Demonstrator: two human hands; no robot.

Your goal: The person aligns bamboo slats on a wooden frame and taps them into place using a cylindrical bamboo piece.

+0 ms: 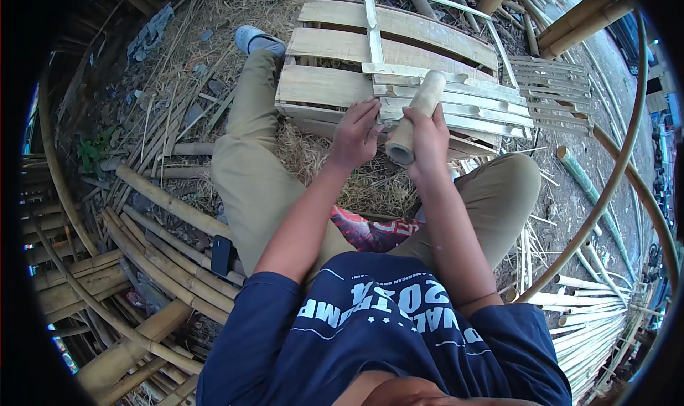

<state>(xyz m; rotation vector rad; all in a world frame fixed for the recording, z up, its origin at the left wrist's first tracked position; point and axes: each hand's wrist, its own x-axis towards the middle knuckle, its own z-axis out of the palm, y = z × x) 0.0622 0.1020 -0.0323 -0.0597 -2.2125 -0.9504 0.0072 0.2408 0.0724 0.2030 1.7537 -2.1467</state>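
My right hand (429, 136) is wrapped around a short, thick bamboo tube (427, 96), its open end toward me. The tube slants over a frame of split bamboo slats (474, 103) lying on a low wooden crate (331, 85). My left hand (356, 133) is at the slats' left ends, thumb and fingers pinched together at the near corner of the frame. Whatever is between those fingers is too small or hidden to make out. One long upright strip (372, 24) of the frame runs away from me over the crate's planks.
A bamboo slat panel (552, 92) lies right of the crate. Bamboo poles (167, 203) and a dark phone (221, 255) are at my left. Cut bamboo lengths (584, 320) are piled at lower right. A bent bamboo hoop (605, 192) arches at right. Straw covers the ground.
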